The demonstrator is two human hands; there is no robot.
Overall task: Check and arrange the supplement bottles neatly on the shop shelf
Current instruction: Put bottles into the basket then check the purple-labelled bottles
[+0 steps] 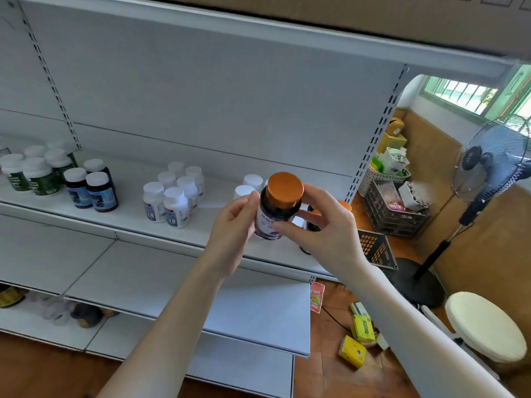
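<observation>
Holding one orange-capped bottle (280, 206) in both hands, up in front of the middle shelf (129, 216) near its right end – it's off the shelf, not touching it. The bottle is tilting, cap leaning toward me, white and purple label facing me; print too blurred to read.

Left hand (234, 222) is gripping the bottle's left side, thumb and fingers curled onto the body. Right hand (321, 222) is gripping the right side – thumb pressing across the lower label, fingers wrapping round behind near the cap. Neither hand is holding anything else.

Sitting on the shelf, left to right:
- green-label bottles (34, 175) with white caps, bunched at the far left
- blue-label dark bottles (92, 188), white caps, just beside them
- white bottles (175, 193) in a tight cluster, well apart from the dark ones
- two white caps (250, 185) showing just behind my left hand, bodies hidden
- more orange caps (344, 205) peeking out behind my right hand, mostly hidden

Off to the right, past the shelving: a standing fan (488, 168), a round white stool (485, 326), stacked crates (393, 214) holding clutter, and yellow boxes (356, 340) lying on the wooden floor
</observation>
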